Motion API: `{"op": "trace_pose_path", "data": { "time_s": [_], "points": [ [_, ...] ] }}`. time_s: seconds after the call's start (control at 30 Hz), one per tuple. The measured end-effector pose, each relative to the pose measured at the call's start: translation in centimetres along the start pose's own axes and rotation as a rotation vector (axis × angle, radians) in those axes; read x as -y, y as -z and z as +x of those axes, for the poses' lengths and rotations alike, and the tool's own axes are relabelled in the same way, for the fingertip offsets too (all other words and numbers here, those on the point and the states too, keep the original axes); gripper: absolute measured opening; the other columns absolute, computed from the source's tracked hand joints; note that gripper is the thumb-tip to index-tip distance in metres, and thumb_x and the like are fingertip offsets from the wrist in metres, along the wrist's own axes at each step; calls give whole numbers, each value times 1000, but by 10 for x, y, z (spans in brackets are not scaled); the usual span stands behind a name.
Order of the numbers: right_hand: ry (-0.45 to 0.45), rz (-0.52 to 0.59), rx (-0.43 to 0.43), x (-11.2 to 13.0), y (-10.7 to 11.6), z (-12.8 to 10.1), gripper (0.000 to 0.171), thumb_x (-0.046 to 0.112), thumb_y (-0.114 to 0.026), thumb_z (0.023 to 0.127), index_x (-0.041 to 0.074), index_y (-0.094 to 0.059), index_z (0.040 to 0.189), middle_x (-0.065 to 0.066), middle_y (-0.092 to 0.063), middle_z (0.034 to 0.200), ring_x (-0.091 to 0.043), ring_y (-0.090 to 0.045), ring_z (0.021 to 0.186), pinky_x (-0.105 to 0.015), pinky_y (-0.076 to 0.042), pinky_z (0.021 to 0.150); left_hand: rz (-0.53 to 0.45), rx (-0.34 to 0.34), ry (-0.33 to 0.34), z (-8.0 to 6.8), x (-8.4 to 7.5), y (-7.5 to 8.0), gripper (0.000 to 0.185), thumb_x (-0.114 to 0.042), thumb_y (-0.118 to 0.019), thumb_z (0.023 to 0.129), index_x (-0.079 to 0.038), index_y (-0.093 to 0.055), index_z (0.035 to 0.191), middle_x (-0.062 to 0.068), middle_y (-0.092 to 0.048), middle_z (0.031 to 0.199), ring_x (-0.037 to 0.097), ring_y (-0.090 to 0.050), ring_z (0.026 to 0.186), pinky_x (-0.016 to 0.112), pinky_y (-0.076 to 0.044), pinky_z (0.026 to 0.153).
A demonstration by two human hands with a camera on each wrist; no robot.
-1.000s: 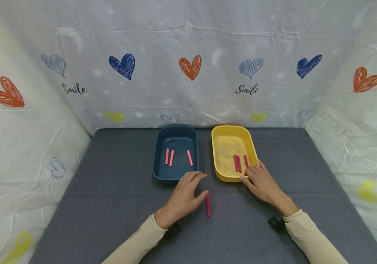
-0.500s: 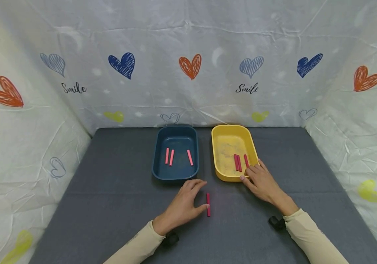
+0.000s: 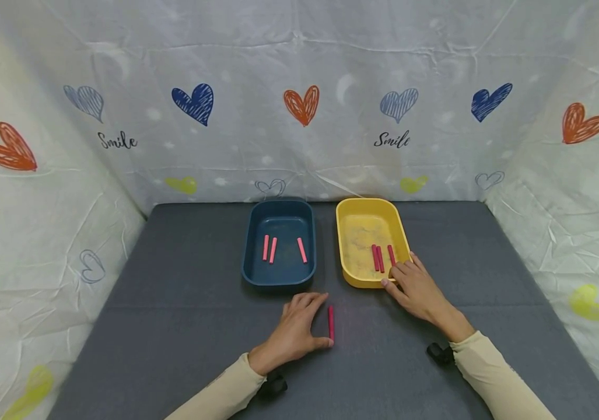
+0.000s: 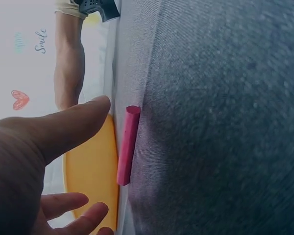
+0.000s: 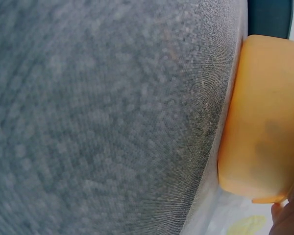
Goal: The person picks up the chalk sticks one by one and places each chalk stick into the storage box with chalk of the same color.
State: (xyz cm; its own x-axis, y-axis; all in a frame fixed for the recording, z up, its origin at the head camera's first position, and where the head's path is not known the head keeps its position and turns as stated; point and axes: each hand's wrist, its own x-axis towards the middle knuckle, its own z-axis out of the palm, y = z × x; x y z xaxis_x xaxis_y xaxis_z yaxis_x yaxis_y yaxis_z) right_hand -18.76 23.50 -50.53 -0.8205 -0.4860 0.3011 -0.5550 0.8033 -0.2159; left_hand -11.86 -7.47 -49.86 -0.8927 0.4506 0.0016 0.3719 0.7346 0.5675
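A dark pink chalk-like stick (image 3: pixel 331 324) lies on the grey cloth in front of the trays. Beside it is my left hand (image 3: pixel 291 332), thumb and fingers spread apart with nothing held. The thumb tip is by the near end of the stick; whether they touch I cannot tell. In the left wrist view the stick (image 4: pixel 129 146) lies past the thumb (image 4: pixel 73 127). My right hand (image 3: pixel 417 291) grips the near right corner of the yellow tray (image 3: pixel 348 256), fingers over the rim. Inside that tray lie three dark pink sticks (image 3: pixel 380 259), one partly behind my fingers.
Left of the yellow tray stands a dark blue tray (image 3: pixel 252 251) with three light pink sticks (image 3: pixel 273 251) in it. A narrow gap separates the trays. A white cloth (image 3: pixel 247 146) with printed hearts hangs behind and along both sides of the table (image 3: pixel 184 338).
My left hand has drawn back toward me from the blue tray's front edge, its thumb passing down along the loose stick. The right hand stays on the yellow tray.
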Motion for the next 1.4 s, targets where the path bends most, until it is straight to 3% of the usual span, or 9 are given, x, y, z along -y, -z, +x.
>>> {"op": "trace_pose_path", "data": {
  "time_s": [0.63,1.1,1.4],
  "points": [
    [-6,16,1,1,-1,0,23,35,-54,100,16,-57,87,-2,-57,85,-23,-57,90,-56,-19,119,85,102,46,5,2,-6,89,-42,-87,70,-11,-49,144,7,-54,131,28,-46,119,53,-34,99],
    [-5,9,7,1,-1,0,24,34,-55,99,13,-58,88,-3,-58,86,-25,-58,95,-58,-20,119,109,88,31,4,4,-9,79,-46,-86,71,-14,-56,137,5,-55,124,24,-47,112,49,-34,95],
    [-13,5,15,0,-1,-1,25,34,-54,100,12,-59,92,-3,-60,89,-25,-58,98,-58,-20,119,59,60,25,2,2,-6,79,-41,-87,71,-14,-55,138,5,-57,122,23,-48,110,48,-35,93]
  ]
}}
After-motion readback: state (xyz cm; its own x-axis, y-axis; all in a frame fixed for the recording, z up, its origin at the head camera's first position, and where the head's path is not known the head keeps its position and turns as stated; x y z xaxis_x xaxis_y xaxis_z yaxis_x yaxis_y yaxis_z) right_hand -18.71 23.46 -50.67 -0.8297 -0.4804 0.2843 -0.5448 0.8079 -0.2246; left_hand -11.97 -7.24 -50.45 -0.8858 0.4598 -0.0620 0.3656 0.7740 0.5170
